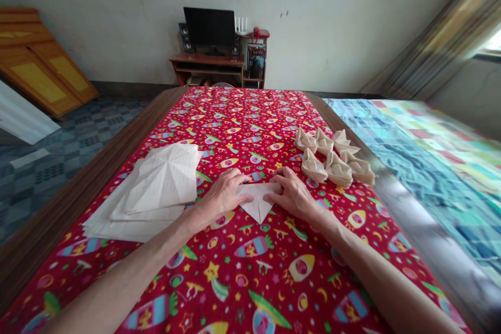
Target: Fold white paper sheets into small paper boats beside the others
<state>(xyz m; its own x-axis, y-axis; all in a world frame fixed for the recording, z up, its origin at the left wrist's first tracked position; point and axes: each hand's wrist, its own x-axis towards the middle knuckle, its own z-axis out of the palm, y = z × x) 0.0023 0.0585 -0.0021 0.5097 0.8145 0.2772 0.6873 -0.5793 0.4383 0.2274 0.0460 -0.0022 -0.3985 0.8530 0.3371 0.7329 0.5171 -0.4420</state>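
A folded sheet of white paper (258,203) lies on the red patterned cloth with its point towards me. My left hand (227,190) pinches its left corner between thumb and fingers. At the right corner, my right hand (291,192) grips the paper the same way. A centre crease runs down to the paper's lower tip. To the left sits a stack of creased white paper sheets (164,177). On the right stand several folded paper boats (338,168), nested in small piles in two rows.
The red cloth (250,271) covers a dark wooden table (129,130). Beyond its far end stands a desk with a monitor (210,28), speakers and a red telephone (259,33). A bed with a blue checked cover (422,167) adjoins on the right. A wooden cabinet (43,62) is far left.
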